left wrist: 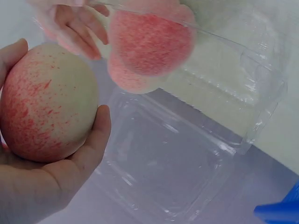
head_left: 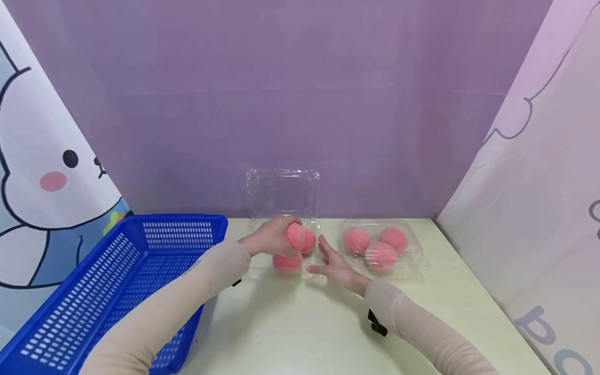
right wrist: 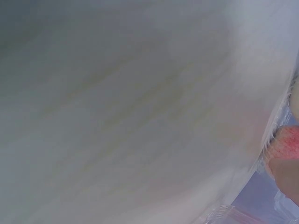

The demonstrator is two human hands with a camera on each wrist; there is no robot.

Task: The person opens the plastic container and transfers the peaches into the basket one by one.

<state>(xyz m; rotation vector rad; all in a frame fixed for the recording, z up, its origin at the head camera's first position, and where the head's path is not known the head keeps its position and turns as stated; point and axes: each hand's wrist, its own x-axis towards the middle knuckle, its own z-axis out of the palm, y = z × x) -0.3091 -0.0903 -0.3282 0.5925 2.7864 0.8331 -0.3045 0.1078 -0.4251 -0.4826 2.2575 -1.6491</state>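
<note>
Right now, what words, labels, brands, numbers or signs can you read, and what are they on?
"o", apparently, cut off by the picture's edge: pale right backdrop.
Beside it, a tilted letter, maybe "a" or "b": unclear.
No legible text on the clear containers, peach-like balls or blue basket.

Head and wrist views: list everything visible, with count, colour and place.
Plastic basket: 1, blue, left side
Open clamshell: 1, clear, far middle, lid raised
Filled clamshell: 1, clear, right of the open one
Boxed peaches: 3, pink, in the filled clamshell
Other peaches: 2, pink, at the open clamshell
Held peach: 1, pink and cream, in the left hand
Table: 1, pale yellow, underneath
Backdrop: 1, purple, behind
Printed side panels: 2, mostly pale, left and right
Blurred surface: 1, greyish, right wrist view; unidentifiable
Sleeves: 2, cream, on both arms
Left hand: 1, gripping the held peach
Right hand: 1, between the clamshells
</note>
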